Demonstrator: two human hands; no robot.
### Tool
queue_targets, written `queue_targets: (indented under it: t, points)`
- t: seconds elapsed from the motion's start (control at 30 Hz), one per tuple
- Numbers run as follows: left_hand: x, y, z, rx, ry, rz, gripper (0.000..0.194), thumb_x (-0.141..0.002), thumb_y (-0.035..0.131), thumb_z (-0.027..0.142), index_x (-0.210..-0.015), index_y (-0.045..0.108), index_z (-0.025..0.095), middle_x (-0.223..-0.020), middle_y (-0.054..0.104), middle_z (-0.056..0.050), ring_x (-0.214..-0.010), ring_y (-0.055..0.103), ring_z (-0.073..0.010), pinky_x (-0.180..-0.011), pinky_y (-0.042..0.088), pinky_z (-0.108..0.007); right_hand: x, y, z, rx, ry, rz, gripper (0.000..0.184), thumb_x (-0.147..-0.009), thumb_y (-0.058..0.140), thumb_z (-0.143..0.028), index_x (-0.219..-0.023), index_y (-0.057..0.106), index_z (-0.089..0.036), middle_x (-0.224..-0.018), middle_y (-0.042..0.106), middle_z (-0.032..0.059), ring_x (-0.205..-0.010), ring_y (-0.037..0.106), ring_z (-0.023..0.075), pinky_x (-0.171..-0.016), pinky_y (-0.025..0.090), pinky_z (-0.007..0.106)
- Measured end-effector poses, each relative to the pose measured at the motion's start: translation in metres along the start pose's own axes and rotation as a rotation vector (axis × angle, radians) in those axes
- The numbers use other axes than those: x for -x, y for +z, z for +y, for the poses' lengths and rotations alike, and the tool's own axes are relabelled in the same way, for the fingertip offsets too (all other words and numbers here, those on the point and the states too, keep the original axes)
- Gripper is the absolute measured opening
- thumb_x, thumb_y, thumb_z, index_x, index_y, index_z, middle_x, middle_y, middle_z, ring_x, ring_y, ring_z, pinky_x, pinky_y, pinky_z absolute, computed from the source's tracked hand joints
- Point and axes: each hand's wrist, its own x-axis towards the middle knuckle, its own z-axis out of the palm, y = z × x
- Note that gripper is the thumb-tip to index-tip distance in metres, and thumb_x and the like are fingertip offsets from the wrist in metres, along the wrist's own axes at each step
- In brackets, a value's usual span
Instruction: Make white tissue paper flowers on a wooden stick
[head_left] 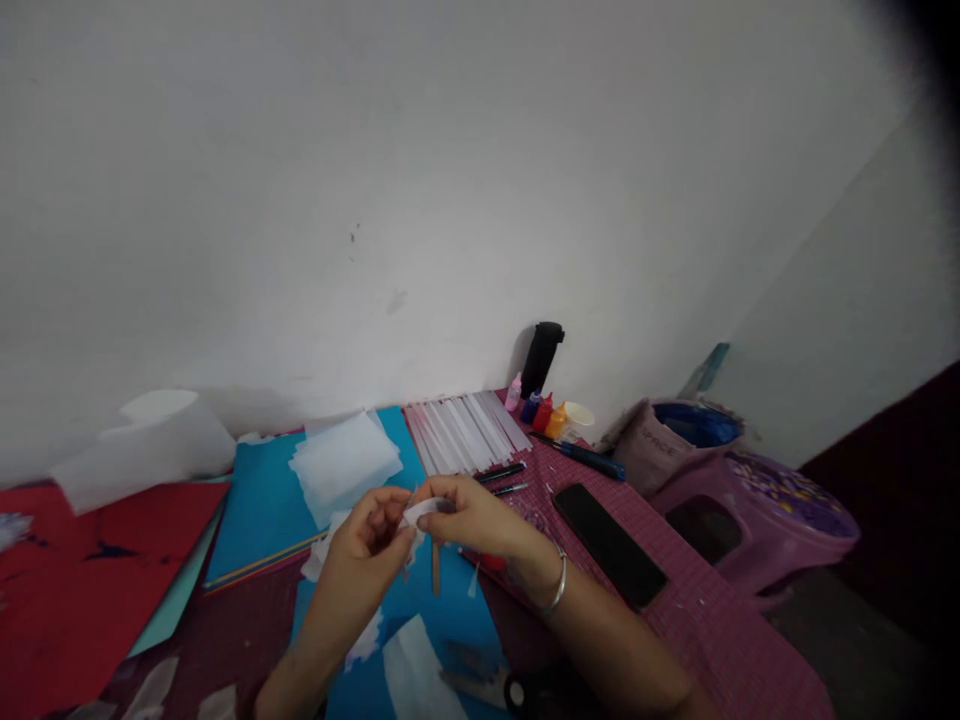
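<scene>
Close together over a blue sheet (450, 640), my two hands pinch one small piece of white paper (426, 511). My left hand (371, 535) has its fingertips closed on the paper's left side. Thumb and fingers of my right hand (465, 515) grip its right side, where the strip curves. A thin wooden stick (436, 568) lies just below the hands. Under and beside my left hand are torn-edged white paper pieces (365, 640). Scissors (487, 690) lie near the front, partly in shadow, beside a white paper strip (420, 670).
White strips (465, 432) are laid out at the back, near small paint bottles (544, 412) and a black bottle (541, 358). A phone (611, 545) and a blue-handled cutter (592, 460) lie to the right. Red paper (67, 600) covers the left. A pink stool (750, 520) stands beyond the table.
</scene>
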Motion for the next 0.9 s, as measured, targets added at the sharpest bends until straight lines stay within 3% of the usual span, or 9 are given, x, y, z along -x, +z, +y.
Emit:
queue_targets:
  t: [0.2,0.37,0.47,0.53,0.6,0.7,0.8,0.83,0.9]
  points:
    - [0.000,-0.011,0.010,0.126,-0.049,-0.023,0.026,-0.070,0.065,0.023,-0.095,0.061,0.021,-0.078,0.060,0.002,-0.057,0.050,-0.0089,-0.051,0.041,-0.020,0.000,-0.003,-0.007,-0.017,0.030,0.067,0.030,-0.069,0.056,-0.011,-0.099,0.058,-0.016,-0.065,0.055,-0.0051,-0.053,0.050,0.0060,-0.050,0.038,0.017]
    - [-0.002,-0.022,0.016,0.187,-0.064,-0.077,0.015,-0.077,0.057,0.031,-0.080,0.065,0.019,-0.071,0.063,-0.001,-0.064,0.056,-0.0146,-0.059,0.044,-0.025,-0.004,-0.003,-0.004,-0.168,0.061,0.049,0.035,-0.067,0.059,-0.013,-0.102,0.055,-0.016,-0.066,0.056,-0.0044,-0.050,0.052,0.0065,-0.049,0.042,0.018]
    - [-0.005,-0.023,0.013,-0.110,0.021,-0.053,0.020,-0.078,0.056,0.037,-0.080,0.064,0.019,-0.064,0.058,-0.001,-0.062,0.055,-0.0164,-0.058,0.043,-0.027,-0.007,-0.004,0.001,-0.312,0.092,0.015,0.038,-0.065,0.062,-0.017,-0.102,0.055,-0.016,-0.070,0.059,-0.0030,-0.047,0.052,0.0063,-0.048,0.043,0.019]
    - [-0.005,-0.022,0.011,-0.381,0.161,-0.003,0.020,-0.076,0.059,0.037,-0.081,0.063,0.019,-0.074,0.060,-0.003,-0.071,0.057,-0.0196,-0.066,0.045,-0.031,-0.008,-0.005,0.004,-0.387,0.112,-0.009,0.040,-0.064,0.064,-0.020,-0.103,0.055,-0.016,-0.073,0.060,-0.0022,-0.046,0.053,0.0061,-0.046,0.044,0.019]
    - [-0.003,-0.019,0.012,-0.643,0.351,0.135,0.021,-0.075,0.060,0.037,-0.085,0.061,0.018,-0.087,0.059,-0.007,-0.085,0.056,-0.0249,-0.078,0.043,-0.037,-0.009,-0.005,0.005,-0.426,0.120,-0.013,0.041,-0.064,0.066,-0.020,-0.103,0.054,-0.016,-0.073,0.060,-0.0023,-0.045,0.053,0.0062,-0.046,0.044,0.019]
    - [0.005,-0.014,0.014,-0.914,0.548,0.292,0.016,-0.077,0.057,0.034,-0.075,0.059,0.019,-0.080,0.057,-0.007,-0.085,0.053,-0.0266,-0.081,0.039,-0.041,-0.010,-0.005,0.006,-0.456,0.102,0.019,0.043,-0.063,0.067,-0.021,-0.104,0.053,-0.016,-0.070,0.060,-0.0028,-0.044,0.053,0.0066,-0.048,0.046,0.021]
    - [0.010,-0.006,0.009,-0.892,0.447,0.076,0.027,-0.084,0.049,0.031,-0.059,0.052,0.021,-0.062,0.053,-0.001,-0.066,0.053,-0.0199,-0.066,0.040,-0.032,-0.011,-0.004,0.007,-0.502,0.065,0.097,0.045,-0.064,0.067,-0.022,-0.105,0.052,-0.016,-0.063,0.061,-0.0035,-0.044,0.052,0.0076,-0.049,0.046,0.022]
    - [0.010,-0.003,0.004,-0.824,0.378,-0.011,0.029,-0.085,0.046,0.031,-0.060,0.053,0.021,-0.061,0.054,-0.001,-0.063,0.053,-0.0183,-0.062,0.040,-0.030,-0.011,-0.003,0.007,-0.516,0.054,0.132,0.045,-0.063,0.067,-0.022,-0.105,0.052,-0.016,-0.061,0.060,-0.0039,-0.045,0.052,0.0078,-0.049,0.046,0.022]
    - [0.008,0.003,-0.006,-0.668,0.270,-0.062,0.023,-0.086,0.045,0.032,-0.073,0.060,0.020,-0.069,0.061,-0.001,-0.066,0.057,-0.0176,-0.061,0.043,-0.028,-0.012,-0.003,0.006,-0.531,0.041,0.200,0.045,-0.062,0.068,-0.022,-0.104,0.052,-0.016,-0.058,0.059,-0.0049,-0.045,0.052,0.0078,-0.049,0.046,0.021]
